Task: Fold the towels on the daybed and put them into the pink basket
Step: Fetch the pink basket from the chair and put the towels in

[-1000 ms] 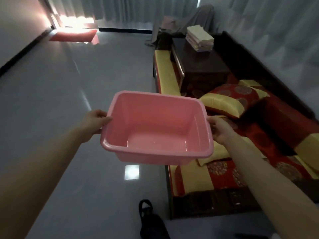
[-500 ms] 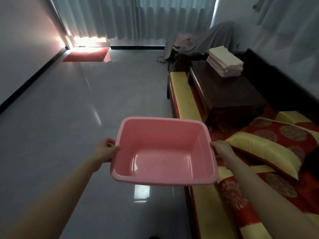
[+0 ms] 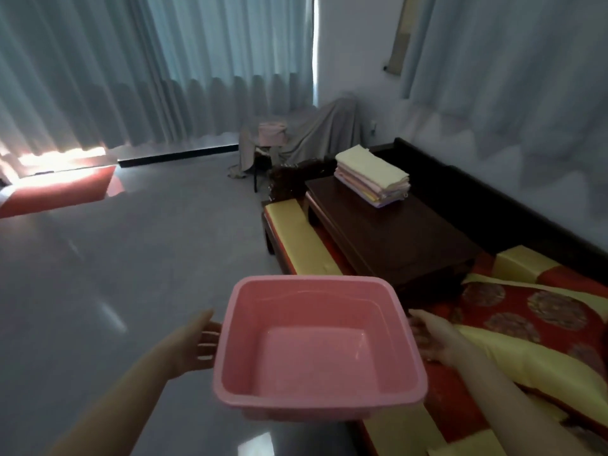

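The empty pink basket (image 3: 329, 399) is low in the middle, at the front edge of the daybed (image 3: 297, 238), partly out over the floor. My left hand (image 3: 194, 343) is beside its left wall with fingers spread. My right hand (image 3: 431, 337) is beside its right wall, palm open. Neither hand is closed on the rim; whether the fingertips touch it I cannot tell. A stack of folded towels (image 3: 371, 176), cream and pale pink, lies on a dark low wooden table (image 3: 394, 238) set on the daybed farther back.
A red and yellow pillow (image 3: 543, 314) lies on the daybed right of my right hand. A chair under a grey cloth (image 3: 312, 136) stands beyond the daybed. Grey floor (image 3: 131, 258) spreads to the left, with a red mat (image 3: 59, 192) by the curtains.
The view has moved forward along the daybed and the basket has come down to its front edge. Both hands, which gripped the rim before, have opened beside it.
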A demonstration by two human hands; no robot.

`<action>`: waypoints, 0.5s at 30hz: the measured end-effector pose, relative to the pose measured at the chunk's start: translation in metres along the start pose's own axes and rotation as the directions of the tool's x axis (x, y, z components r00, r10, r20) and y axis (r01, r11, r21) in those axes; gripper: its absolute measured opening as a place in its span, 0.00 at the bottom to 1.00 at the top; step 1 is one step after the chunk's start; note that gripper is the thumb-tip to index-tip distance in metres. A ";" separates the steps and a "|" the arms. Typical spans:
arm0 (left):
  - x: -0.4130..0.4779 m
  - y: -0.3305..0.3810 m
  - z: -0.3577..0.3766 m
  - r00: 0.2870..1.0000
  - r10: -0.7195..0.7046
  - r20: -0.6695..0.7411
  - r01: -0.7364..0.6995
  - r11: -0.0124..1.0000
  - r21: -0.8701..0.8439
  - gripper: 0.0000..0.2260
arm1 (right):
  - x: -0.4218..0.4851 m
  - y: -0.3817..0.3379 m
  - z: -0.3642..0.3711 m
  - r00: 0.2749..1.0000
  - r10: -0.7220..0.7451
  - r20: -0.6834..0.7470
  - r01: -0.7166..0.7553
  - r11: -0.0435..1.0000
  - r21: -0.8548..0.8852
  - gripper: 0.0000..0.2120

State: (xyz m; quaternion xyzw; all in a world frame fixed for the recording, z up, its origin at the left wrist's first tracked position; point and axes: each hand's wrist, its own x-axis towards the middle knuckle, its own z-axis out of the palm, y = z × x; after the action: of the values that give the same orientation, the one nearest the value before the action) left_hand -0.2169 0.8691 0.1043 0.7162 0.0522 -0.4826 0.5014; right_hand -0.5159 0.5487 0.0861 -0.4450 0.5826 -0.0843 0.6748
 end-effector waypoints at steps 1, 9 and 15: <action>0.022 0.024 0.003 0.999 -0.005 0.045 0.004 1.000 0.030 0.20 | 0.007 -0.011 0.002 1.000 -0.005 -0.015 0.005 1.000 0.022 0.11; 0.172 0.216 0.154 0.958 -0.002 0.287 -0.108 0.924 0.366 0.18 | 0.052 -0.079 -0.045 0.950 0.063 -0.306 0.017 0.968 0.252 0.04; 0.253 0.322 0.294 0.888 0.038 0.458 -0.281 0.834 0.475 0.09 | 0.126 -0.133 -0.098 0.870 0.072 -0.488 0.118 0.931 0.347 0.08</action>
State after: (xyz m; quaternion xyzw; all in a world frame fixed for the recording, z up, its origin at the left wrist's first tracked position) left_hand -0.0910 0.3815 0.1214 0.7036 -0.2559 -0.5790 0.3229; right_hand -0.5082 0.3415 0.0966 -0.2824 0.7037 -0.3099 0.5736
